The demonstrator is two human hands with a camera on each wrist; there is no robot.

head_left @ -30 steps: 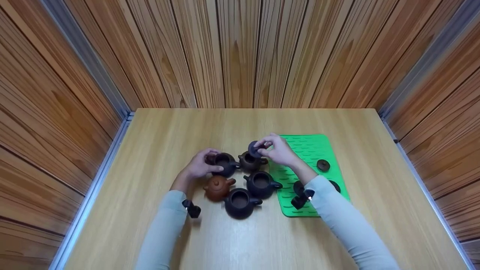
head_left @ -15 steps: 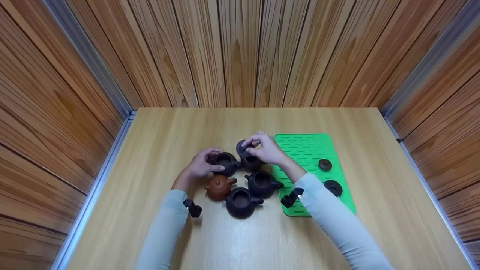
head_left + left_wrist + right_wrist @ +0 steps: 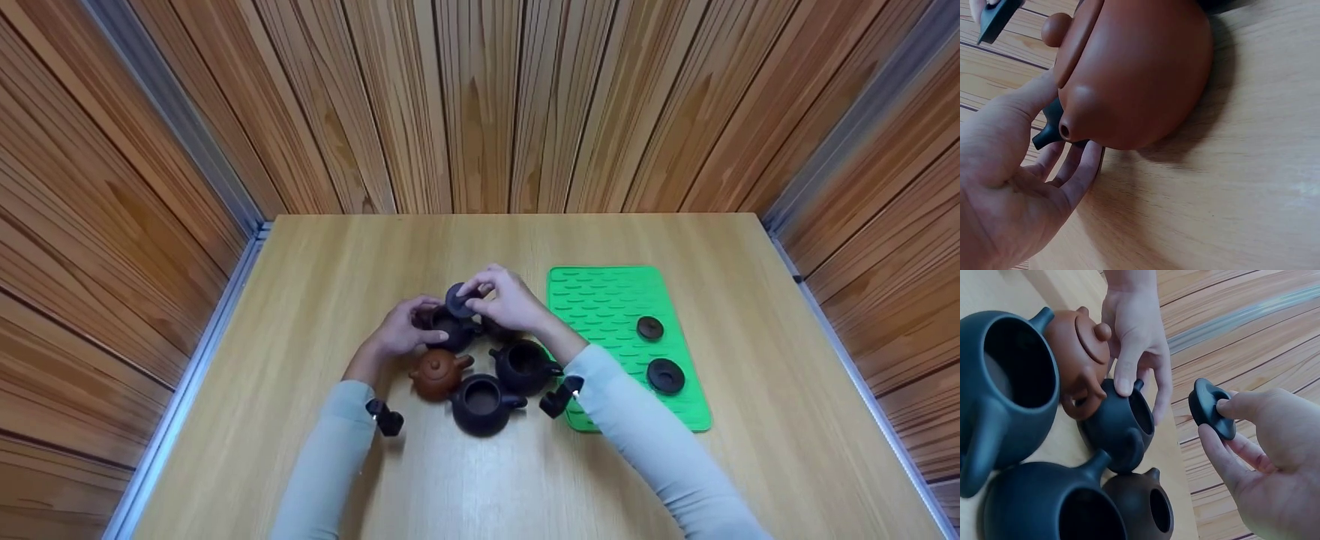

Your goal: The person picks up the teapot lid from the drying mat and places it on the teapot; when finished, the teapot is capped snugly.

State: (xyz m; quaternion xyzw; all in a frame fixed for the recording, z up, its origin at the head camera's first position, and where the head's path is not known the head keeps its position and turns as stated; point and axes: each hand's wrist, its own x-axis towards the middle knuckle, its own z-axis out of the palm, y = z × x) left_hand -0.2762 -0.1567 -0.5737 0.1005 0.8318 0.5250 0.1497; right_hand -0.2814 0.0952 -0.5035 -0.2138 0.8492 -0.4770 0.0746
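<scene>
My left hand holds a small dark teapot without its lid, thumb on the near side by the rim and fingers round the far side. My right hand pinches a dark round lid between thumb and fingers. The lid is tilted and raised close beside the small teapot's opening. A reddish-brown teapot with its lid on stands just in front of the left hand. Beneath the right hand, a dark brown lidless teapot is mostly hidden in the head view.
Two larger black lidless teapots stand close together nearer the front, one behind the other. On the right lies a green mat bearing a small dark brown lid and a bigger black lid. Wood-panelled walls surround the table.
The right hand has carried the lid leftward, from over the dark brown teapot to the small dark teapot. The left hand has stayed on its teapot.
</scene>
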